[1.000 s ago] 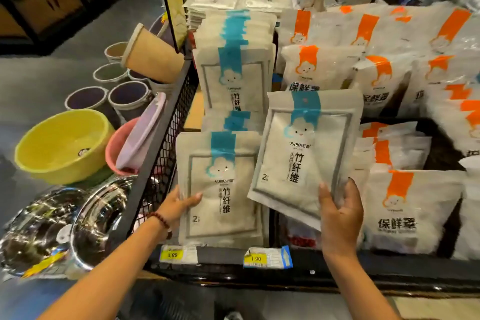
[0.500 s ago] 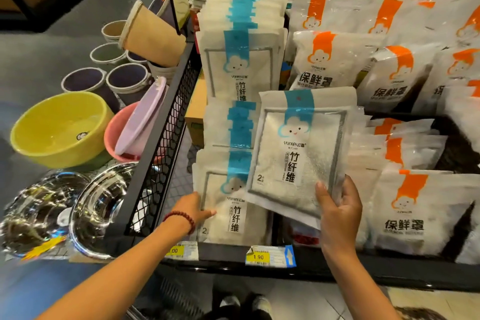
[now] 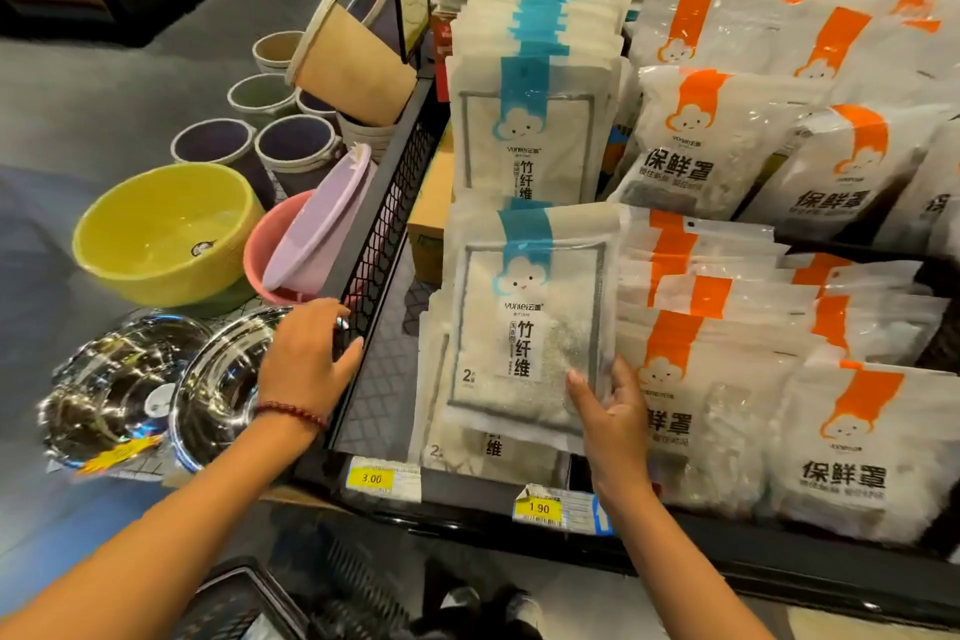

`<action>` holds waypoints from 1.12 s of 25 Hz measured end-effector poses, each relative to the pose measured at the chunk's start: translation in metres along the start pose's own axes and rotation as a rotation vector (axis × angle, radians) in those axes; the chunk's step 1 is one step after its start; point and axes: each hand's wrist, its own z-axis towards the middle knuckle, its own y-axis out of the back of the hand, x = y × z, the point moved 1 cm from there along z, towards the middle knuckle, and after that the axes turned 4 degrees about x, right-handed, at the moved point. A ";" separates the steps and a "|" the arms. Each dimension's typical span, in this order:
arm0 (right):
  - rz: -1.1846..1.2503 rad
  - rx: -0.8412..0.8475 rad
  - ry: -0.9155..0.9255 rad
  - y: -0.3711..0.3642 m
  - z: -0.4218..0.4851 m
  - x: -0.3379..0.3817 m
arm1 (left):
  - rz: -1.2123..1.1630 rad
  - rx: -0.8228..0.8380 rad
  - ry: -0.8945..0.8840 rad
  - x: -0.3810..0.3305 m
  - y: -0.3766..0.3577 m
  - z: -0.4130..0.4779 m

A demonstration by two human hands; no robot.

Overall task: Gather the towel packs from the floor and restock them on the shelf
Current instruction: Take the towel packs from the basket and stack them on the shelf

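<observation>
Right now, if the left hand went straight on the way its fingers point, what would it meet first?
The left hand is at the shelf's black mesh side panel, so that comes first; the blue towel pack lies beyond it, though depth is unclear.

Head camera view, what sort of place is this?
Most likely a household-goods shop or supermarket aisle: yellow price tags on the shelf edge, rows of identical towel packs facing out, and plastic basins and steel bowls displayed beside the shelf.
</observation>
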 end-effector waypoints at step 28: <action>-1.450 0.199 -0.234 -0.005 -0.010 -0.029 | 0.064 0.341 0.452 0.044 -0.027 -0.022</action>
